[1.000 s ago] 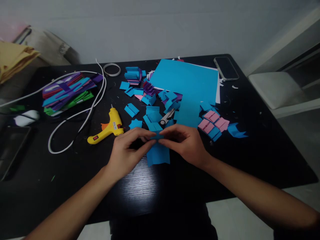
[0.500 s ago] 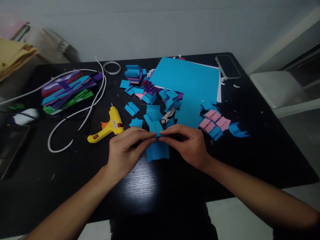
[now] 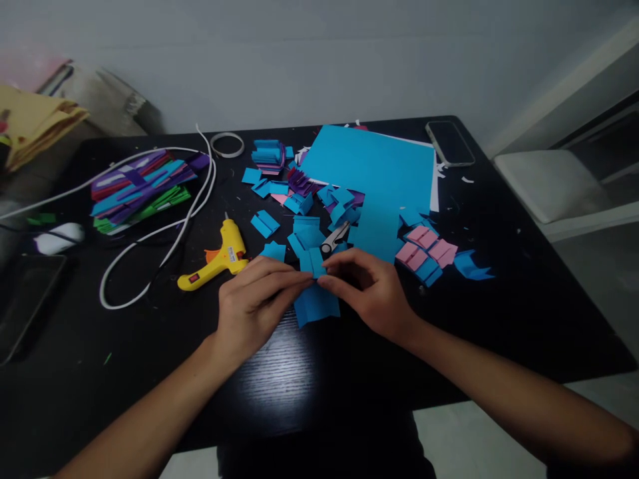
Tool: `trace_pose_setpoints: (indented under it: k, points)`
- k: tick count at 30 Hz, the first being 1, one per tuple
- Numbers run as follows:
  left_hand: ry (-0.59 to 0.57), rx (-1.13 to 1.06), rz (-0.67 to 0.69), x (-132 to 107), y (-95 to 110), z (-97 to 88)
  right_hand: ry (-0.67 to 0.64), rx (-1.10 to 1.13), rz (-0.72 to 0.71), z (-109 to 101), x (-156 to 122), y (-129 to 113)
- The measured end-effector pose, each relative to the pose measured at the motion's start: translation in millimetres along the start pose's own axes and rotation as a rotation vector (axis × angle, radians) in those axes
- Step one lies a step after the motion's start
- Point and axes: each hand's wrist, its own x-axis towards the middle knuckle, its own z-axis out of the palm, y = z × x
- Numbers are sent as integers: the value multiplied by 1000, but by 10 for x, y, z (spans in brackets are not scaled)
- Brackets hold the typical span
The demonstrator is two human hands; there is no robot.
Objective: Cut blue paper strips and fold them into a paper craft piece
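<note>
Between my two hands is a folded piece of blue paper (image 3: 311, 259). My left hand (image 3: 257, 303) pinches its lower left edge between thumb and fingers. On the opposite side, my right hand (image 3: 372, 289) has thumb and forefinger curled at the paper's right edge; the contact is partly hidden. A second blue paper piece (image 3: 318, 306) lies below the fingertips, its upper part covered. Just beyond my hands are more folded blue pieces (image 3: 305, 233) and a pair of scissors (image 3: 335, 238), partly under paper.
A yellow glue gun (image 3: 217, 258) lies left of my hands, near a looped white cable (image 3: 104, 283) and bundled paper strips (image 3: 142, 186). Large blue sheets (image 3: 372, 159) lie behind. Pink and blue folded pieces (image 3: 424, 249) sit to the right; a phone (image 3: 450, 143) rests at the back right.
The view has shifted slightly. My right thumb and forefinger have parted a little at the paper's edge, while my left hand keeps its pinch.
</note>
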Motion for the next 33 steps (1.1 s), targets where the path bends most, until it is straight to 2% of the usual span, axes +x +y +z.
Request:
trace_pose_setpoints:
  k: [4,9,12,16,20,26,30,33]
  points:
    - [-12,-14,-51,-16,5,0,-25,89,118,-13,9,-30]
    - [-18,-44,-103,-22,48,15,-65,105,125,-15,7,-56]
    - [20,-109,-253,-11,76,33,-60,125,129,-9,-1,-55]
    - [61,-367,-479,18,86,64,-63,126,115,2,-7,-47]
    - [27,-489,-594,49,78,73,-71,63,75,11,-19,-43]
    - [56,-499,-597,42,80,89,-83,108,94,12,-26,-28]
    - [79,-571,-590,24,64,105,-50,131,149,0,-3,-12]
    - [116,-625,-593,46,28,66,-82,127,153,-17,25,-16]
